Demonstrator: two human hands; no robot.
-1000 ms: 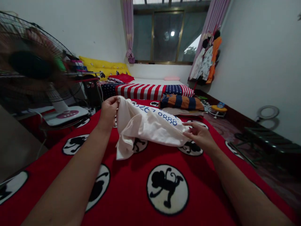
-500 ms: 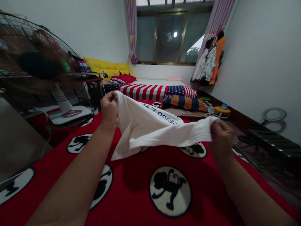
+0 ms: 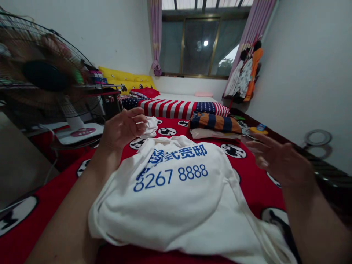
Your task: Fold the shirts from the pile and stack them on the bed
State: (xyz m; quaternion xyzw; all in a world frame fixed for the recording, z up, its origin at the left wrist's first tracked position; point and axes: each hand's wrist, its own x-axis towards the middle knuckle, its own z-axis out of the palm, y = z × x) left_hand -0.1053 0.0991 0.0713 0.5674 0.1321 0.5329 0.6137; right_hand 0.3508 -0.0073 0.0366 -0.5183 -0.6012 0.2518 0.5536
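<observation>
A white T-shirt (image 3: 176, 205) with blue characters and digits lies spread and wrinkled on the red blanket (image 3: 255, 194) in front of me. Above its upper left side, my left hand (image 3: 125, 128) is raised with loosely bent fingers and holds nothing. My right hand (image 3: 283, 161) hovers past the shirt's right side, fingers apart and slightly blurred. Just behind my left fingers sits a crumpled white cloth (image 3: 150, 126), partly hidden by them.
Folded clothes with an orange and navy striped piece (image 3: 216, 123) on top lie on the blanket's far right. A running fan (image 3: 45, 75) stands at left. Behind is a bed with a striped cover (image 3: 167, 108). A dark bench (image 3: 330, 176) is at right.
The white T-shirt, earlier held up and stretched between both hands, now lies on the blanket. Both hands have let go, and the right one has moved outward.
</observation>
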